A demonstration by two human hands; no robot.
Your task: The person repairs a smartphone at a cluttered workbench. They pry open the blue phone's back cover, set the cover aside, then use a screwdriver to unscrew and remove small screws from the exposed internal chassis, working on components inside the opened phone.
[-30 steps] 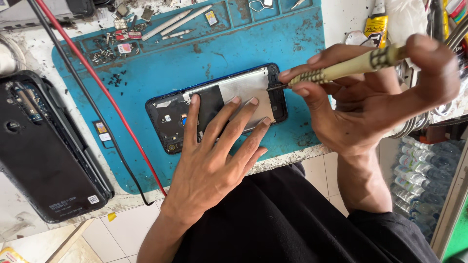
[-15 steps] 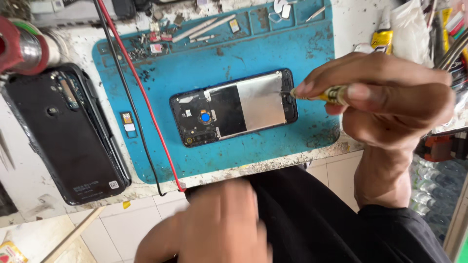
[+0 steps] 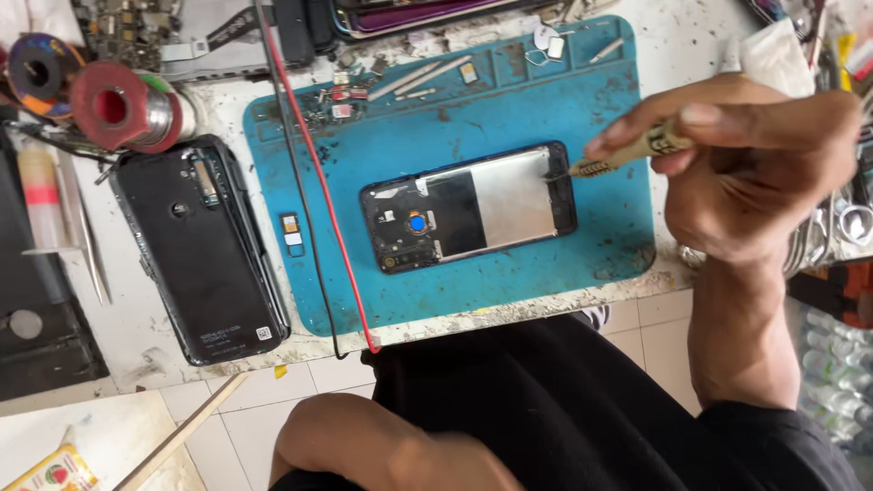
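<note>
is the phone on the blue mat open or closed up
Open. The phone lies with its back cover off, showing a metal plate and dark internal parts; a black back cover lies apart, left of the blue mat.

Left hand [image 3: 400, 450] mostly out of sight at the bottom edge, only a forearm and wrist showing above the dark trousers [image 3: 564, 409], fingers not visible. Right hand [image 3: 755, 173] wrapped around a screwdriver [image 3: 627, 156], hiding most of the handle; tip too small to tell whether touching the opened phone [image 3: 468, 207]. Small parts [image 3: 336, 100] along the top of the blue mat [image 3: 546, 273] too tiny to identify, perhaps screws and chips. Solder spool [image 3: 36, 68] cut by the left edge. Purple-edged phones [image 3: 409, 14] cropped by the top edge. Bottles [image 3: 832, 373] at the far right blurred and cut off. Packet [image 3: 45, 471] cropped at the bottom corner.
</note>
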